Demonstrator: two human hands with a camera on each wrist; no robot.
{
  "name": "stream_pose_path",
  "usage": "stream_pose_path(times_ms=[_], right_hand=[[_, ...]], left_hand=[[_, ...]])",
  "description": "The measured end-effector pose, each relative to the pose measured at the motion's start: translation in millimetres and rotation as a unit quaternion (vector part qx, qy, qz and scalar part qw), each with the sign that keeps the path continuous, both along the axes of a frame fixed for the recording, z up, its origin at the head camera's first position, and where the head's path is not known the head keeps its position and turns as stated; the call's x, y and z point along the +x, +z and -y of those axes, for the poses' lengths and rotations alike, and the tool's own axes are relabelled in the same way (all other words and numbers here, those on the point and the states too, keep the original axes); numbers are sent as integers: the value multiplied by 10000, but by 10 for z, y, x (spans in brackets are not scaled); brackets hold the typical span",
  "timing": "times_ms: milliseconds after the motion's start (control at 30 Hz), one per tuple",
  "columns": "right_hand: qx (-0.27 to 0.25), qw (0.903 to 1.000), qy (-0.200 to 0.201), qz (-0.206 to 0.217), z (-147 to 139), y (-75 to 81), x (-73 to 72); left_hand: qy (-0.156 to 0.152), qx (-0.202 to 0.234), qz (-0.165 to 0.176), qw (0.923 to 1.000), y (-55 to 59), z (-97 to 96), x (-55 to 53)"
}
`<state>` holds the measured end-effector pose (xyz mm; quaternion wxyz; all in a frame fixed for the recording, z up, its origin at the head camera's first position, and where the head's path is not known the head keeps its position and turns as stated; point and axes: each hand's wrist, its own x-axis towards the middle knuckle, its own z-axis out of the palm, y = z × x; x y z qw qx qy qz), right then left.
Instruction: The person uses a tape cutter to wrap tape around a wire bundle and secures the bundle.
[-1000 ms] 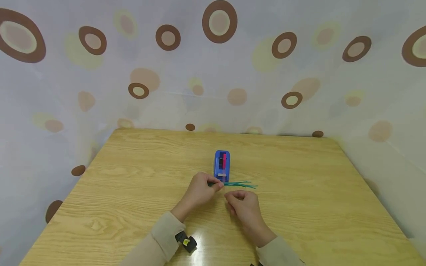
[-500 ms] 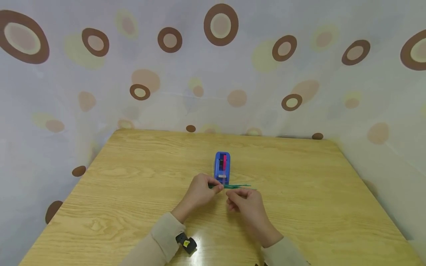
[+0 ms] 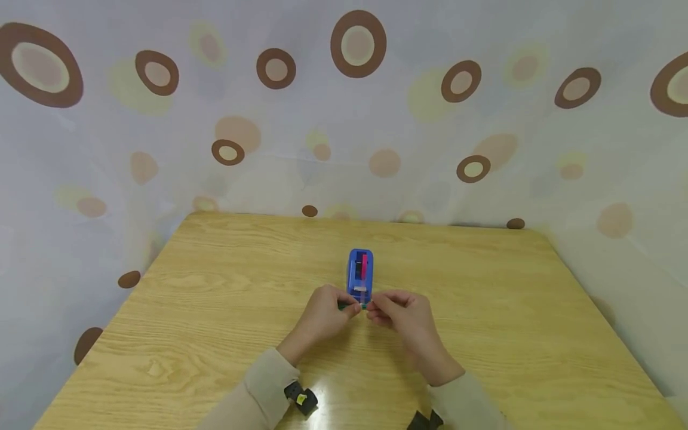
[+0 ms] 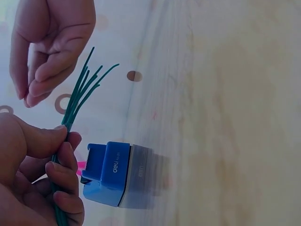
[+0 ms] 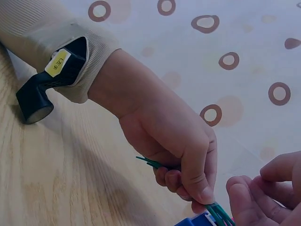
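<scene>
Gripping strands in left hand, hovering right hand beside those fingertips (can't tell its grasp), with dispenser just beyond.

Right wrist view: tape dispenser mostly cropped by bottom edge; right hand cut by right edge. Left wrist view: left hand hides part of green strands; small print unreadable.
</scene>
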<state>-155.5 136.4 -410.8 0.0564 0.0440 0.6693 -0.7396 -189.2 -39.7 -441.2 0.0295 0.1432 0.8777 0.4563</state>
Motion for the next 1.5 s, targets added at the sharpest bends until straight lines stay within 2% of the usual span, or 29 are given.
stream_pose_path(times_ms=[133, 500, 800, 933, 1067, 1300, 1500], right_hand=[[-48, 9999, 96, -105, -13, 23, -71], [-198, 9991, 367, -32, -38, 87, -215], [-119, 9992, 328, -213, -58, 96, -389], [114, 9985, 378, -375, -74, 32, -429], [576, 9962, 411, -510, -83, -51, -453], [1680, 9809, 762, -615, -94, -117, -440], [1745, 9775, 995, -637, -107, -122, -440]], left_hand=[[1, -76, -112, 9999, -10, 6, -20], [-149, -154, -316, 9993, -58, 27, -34], [-192, -215, -438, 9986, -45, 29, -39], [-197, -220, -442, 9986, -50, 33, -40], [-202, -218, -402, 9987, -51, 37, -31], [-255, -292, -372, 9986, -52, 36, -28], [-256, -265, -427, 9984, -57, 36, -40]])
